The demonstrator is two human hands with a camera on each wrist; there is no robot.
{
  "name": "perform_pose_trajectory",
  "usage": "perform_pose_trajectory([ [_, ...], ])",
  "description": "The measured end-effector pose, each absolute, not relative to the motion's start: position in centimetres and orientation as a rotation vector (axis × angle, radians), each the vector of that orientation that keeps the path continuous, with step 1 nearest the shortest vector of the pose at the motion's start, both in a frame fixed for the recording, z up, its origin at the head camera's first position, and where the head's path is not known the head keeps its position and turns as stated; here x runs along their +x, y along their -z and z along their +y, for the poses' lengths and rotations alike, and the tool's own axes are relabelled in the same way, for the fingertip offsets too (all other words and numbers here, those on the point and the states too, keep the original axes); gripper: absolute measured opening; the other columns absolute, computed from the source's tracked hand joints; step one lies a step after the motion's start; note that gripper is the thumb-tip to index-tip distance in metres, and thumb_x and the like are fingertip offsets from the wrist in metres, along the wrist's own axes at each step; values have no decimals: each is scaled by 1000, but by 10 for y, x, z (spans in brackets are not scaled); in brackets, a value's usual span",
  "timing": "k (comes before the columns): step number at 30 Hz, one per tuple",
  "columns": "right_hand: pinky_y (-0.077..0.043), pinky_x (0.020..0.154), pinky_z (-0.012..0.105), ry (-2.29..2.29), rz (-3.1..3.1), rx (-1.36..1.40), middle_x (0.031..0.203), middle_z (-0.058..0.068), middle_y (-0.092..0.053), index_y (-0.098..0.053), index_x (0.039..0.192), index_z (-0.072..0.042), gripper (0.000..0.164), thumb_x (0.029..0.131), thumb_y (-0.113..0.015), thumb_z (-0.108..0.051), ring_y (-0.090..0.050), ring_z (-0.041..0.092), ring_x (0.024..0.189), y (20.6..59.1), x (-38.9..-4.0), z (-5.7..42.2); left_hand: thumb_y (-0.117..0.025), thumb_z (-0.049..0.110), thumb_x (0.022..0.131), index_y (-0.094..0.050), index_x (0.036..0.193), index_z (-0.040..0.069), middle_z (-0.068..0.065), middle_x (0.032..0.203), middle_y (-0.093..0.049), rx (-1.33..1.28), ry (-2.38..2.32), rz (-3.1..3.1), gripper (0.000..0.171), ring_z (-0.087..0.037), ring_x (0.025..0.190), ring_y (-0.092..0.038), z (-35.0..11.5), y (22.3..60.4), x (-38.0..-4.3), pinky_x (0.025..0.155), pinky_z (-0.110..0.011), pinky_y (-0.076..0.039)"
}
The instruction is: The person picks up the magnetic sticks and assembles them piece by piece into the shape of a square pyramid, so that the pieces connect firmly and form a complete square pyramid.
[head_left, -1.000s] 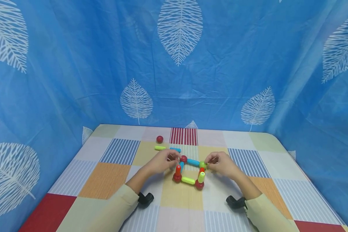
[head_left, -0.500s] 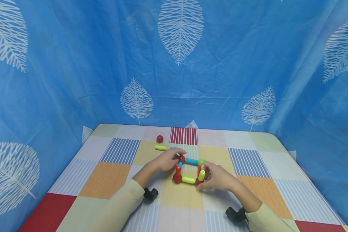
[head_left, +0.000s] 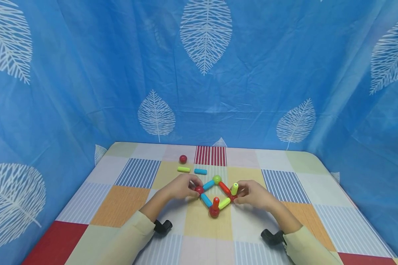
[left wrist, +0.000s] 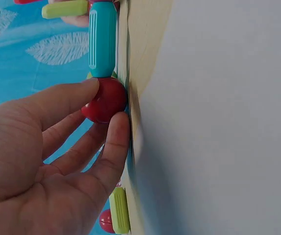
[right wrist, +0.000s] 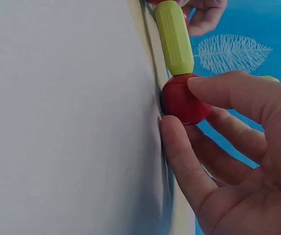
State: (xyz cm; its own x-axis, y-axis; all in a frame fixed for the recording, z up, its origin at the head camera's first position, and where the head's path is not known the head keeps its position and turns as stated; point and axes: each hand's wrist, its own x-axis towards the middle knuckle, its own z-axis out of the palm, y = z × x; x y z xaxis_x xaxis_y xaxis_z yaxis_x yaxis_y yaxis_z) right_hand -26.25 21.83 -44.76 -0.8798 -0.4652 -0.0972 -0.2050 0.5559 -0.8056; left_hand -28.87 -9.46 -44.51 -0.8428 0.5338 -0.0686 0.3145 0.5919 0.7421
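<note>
A diamond-shaped frame of toy rods and balls lies flat on the cloth. My left hand [head_left: 183,187] pinches the red ball [left wrist: 108,100] at its left corner, where a blue rod [head_left: 206,200] and another blue rod [head_left: 208,185] meet. At the right corner my right hand [head_left: 252,193] grips a second red ball [right wrist: 184,103], from which a yellow-green rod [head_left: 234,188] stands up. A green ball [head_left: 217,179] forms the far corner. The near red ball [head_left: 214,212] carries an upright red rod [head_left: 216,202]. A lying red rod [head_left: 224,187] and yellow-green rod [head_left: 224,203] close the right side.
Beyond the frame lie a loose red ball [head_left: 183,159], a yellow-green rod [head_left: 184,169] and a blue rod [head_left: 200,171]. A patchwork cloth [head_left: 119,206] covers the table, and a blue leaf-print curtain [head_left: 252,73] surrounds its back and sides.
The frame has turned from roughly square-on to a diamond, its green ball now at the back. My right hand shifted from the green ball to the red one; my left hand moved slightly left and nearer.
</note>
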Motion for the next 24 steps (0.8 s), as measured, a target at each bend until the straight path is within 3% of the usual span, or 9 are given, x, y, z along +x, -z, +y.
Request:
perform_pose_trajectory([
  [15,-56,78,26,1300,2492,-566,97,8,-76,-74,98,-6,17,84,-83,-11,-71,19,93,455,-267,217,-82,8,85,-74,107,10,-1,104,-70,682,-1160,2510,24,-14,92,-65,-99,446,-286,83,-30,-59],
  [24,-57,78,25,1310,2488,-564,99,12,-76,-73,101,-3,21,84,-82,-9,-71,20,94,450,-263,215,-74,13,93,-73,111,8,-1,102,-72,648,-1175,2586,19,-15,95,-66,-103,441,-290,84,-33,-58],
])
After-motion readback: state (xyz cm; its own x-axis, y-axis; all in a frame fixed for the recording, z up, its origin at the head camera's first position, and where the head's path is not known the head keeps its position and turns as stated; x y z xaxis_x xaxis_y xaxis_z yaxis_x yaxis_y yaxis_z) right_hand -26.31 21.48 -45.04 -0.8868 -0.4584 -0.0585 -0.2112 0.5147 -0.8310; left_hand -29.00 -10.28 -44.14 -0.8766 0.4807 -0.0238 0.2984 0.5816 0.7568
